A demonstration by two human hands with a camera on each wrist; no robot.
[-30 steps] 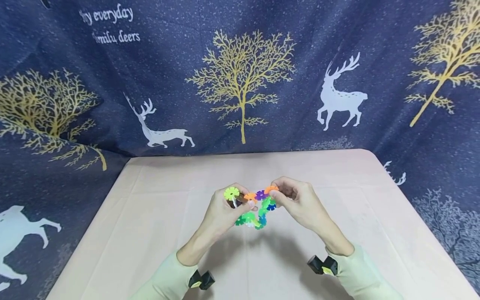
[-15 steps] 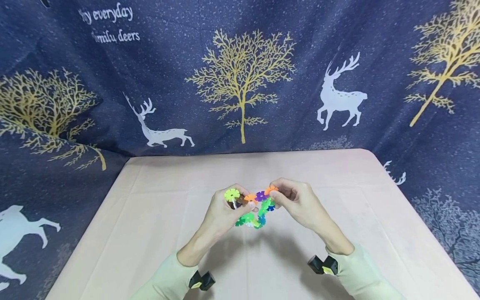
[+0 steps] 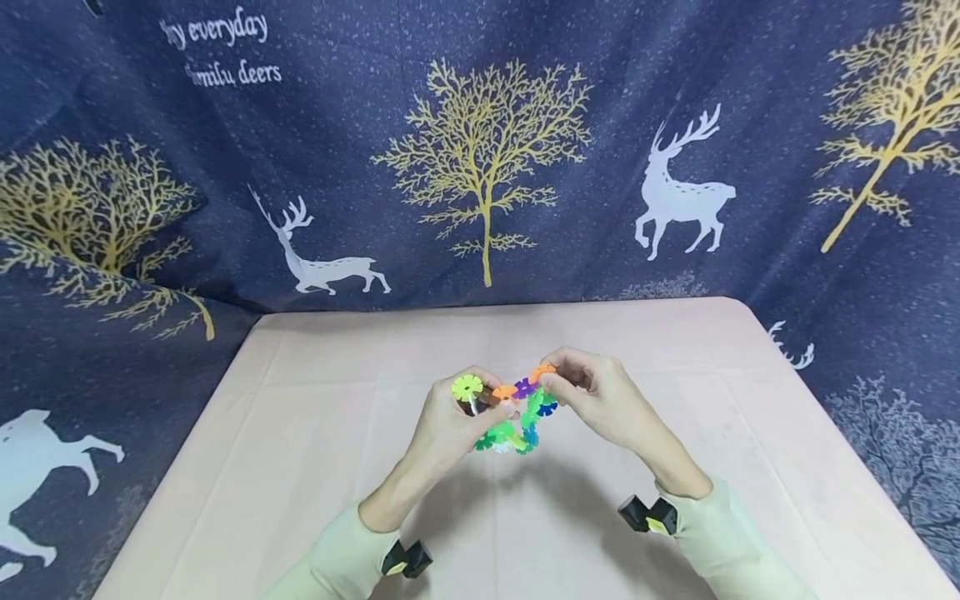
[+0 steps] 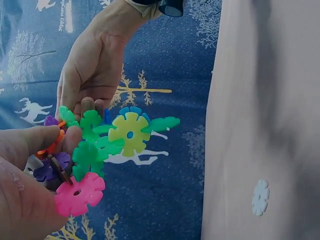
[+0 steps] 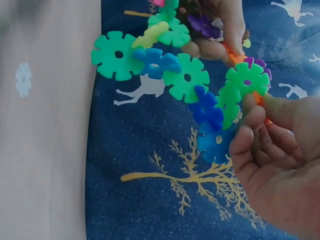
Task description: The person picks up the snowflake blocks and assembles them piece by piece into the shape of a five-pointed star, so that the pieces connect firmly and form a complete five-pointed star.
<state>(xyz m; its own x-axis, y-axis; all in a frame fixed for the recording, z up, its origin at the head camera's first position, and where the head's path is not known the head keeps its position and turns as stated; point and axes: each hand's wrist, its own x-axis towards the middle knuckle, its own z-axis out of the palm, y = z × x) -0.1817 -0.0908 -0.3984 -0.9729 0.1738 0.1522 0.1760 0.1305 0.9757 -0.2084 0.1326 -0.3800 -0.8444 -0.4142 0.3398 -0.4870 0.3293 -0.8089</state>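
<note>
Several notched, flower-shaped plastic snowflake discs are joined into a loop held above the table (image 3: 337, 467). My left hand (image 3: 442, 425) pinches it by an orange disc (image 3: 504, 392); a lime disc (image 3: 467, 387) stands out over that hand. My right hand (image 3: 611, 404) pinches another orange disc (image 3: 543, 372), with a purple disc (image 3: 525, 388) between the two. Green and blue discs, such as the dark blue one (image 5: 206, 107), hang below in the right wrist view. A pink disc (image 4: 80, 194) sits nearest the left hand in its wrist view. Fingers partly hide the gripped discs.
A single white disc (image 4: 260, 197) lies loose on the table, below the joined loop. Behind the table's far edge hangs a dark blue cloth (image 3: 330, 150) printed with deer and trees. Both sleeves carry small black cameras (image 3: 648, 515).
My right hand has shifted slightly up, and the orange disc it pinches rises with it. The loop's lower discs have swung a little to the right. Both grips stay the same.
</note>
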